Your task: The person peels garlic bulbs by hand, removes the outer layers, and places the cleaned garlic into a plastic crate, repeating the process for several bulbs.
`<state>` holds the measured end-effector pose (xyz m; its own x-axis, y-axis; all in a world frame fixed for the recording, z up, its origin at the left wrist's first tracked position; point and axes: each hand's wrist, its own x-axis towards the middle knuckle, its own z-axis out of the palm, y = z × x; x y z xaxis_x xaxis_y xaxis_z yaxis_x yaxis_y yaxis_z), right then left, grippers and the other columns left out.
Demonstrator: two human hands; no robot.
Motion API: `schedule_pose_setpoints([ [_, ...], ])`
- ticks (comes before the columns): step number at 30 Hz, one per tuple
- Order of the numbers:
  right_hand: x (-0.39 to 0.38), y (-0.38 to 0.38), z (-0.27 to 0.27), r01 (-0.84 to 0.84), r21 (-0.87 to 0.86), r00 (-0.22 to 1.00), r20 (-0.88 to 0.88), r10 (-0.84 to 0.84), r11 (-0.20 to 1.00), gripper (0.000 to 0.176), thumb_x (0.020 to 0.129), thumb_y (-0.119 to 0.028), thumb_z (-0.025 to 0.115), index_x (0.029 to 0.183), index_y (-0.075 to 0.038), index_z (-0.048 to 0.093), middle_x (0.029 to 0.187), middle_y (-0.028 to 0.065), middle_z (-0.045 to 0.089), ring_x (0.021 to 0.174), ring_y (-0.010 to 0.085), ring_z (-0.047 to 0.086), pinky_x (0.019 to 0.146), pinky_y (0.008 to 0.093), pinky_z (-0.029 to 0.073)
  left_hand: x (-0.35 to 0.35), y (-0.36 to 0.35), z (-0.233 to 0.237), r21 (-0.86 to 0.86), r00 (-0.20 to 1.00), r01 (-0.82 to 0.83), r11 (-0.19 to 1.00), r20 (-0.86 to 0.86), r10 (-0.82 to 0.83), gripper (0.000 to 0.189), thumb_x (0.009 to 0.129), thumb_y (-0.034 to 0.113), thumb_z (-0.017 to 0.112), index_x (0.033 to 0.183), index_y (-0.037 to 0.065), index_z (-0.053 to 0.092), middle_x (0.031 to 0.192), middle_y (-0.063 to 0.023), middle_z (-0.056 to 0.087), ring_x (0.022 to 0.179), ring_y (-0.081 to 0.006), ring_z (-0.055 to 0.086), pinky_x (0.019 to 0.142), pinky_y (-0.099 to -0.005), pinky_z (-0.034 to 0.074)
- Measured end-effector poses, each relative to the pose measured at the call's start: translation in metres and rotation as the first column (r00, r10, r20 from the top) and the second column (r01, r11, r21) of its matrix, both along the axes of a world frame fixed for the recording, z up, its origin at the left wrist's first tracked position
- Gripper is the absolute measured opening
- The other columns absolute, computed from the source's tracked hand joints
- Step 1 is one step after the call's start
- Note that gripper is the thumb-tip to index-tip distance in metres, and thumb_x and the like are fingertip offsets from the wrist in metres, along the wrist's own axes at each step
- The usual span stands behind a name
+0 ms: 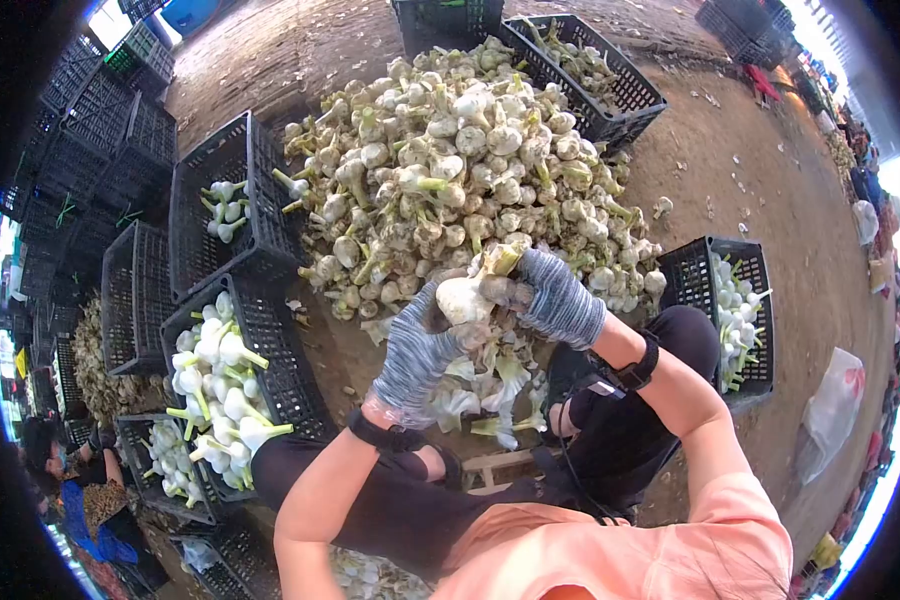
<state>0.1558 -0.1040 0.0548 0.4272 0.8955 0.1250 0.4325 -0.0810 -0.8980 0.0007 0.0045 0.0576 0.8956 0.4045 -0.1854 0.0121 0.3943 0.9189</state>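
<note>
Both of my hands wear grey striped gloves with dark fingertips. Between them, in front of the big pile of unpeeled garlic (450, 150), is one garlic bulb (463, 300). My left hand (420, 335) holds the bulb's left side with curled fingers. My right hand (555, 295) closes on its upper right, by the short yellowish stem. Loose peeled skins (490, 395) lie on the ground below the hands. White peeled garlic (220, 370) fills a black crate to the left, and more white bulbs (737, 320) sit in a crate at the right.
A black crate (195, 190) with a few bulbs stands at the upper left, beside stacked crates (100, 130). Another crate (635, 100) holds garlic behind the pile. A plastic bag (832, 410) lies at the right. Another person (95, 480) is at the lower left.
</note>
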Motion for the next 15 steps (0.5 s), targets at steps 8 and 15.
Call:
schedule_pose_setpoints([
  [8, 0.005, -0.005, 0.014, -0.156, 0.069, 0.988, 0.005, 0.156, 0.985, 0.022, 0.081, -0.016, 0.063, 0.095, -0.001, 0.057, 0.083, 0.0106, 0.062, 0.073, 0.0154, 0.059, 0.068, 0.0288, 0.048, -0.008, 0.008, -0.006, -0.043, 0.988, 0.156, 0.987, -0.008, -0.156, 0.063, 0.073, 0.043, 0.068, 0.117, 0.002, 0.048, 0.100, -0.0049, 0.057, 0.090, -0.0110, 0.054, 0.075, -0.0240, 0.047],
  [15, 0.012, -0.011, 0.022, -0.242, 0.010, 0.970, 0.033, 0.242, 0.970, 0.026, 0.081, -0.016, 0.062, 0.101, 0.000, 0.056, 0.085, 0.0079, 0.062, 0.075, 0.0133, 0.058, 0.070, 0.0283, 0.048, -0.001, 0.002, 0.001, -0.661, 0.999, 0.047, 0.749, 0.026, -0.040, 0.073, 0.074, 0.062, 0.055, 0.115, 0.002, 0.048, 0.098, -0.0050, 0.057, 0.086, -0.0125, 0.056, 0.068, -0.0221, 0.048],
])
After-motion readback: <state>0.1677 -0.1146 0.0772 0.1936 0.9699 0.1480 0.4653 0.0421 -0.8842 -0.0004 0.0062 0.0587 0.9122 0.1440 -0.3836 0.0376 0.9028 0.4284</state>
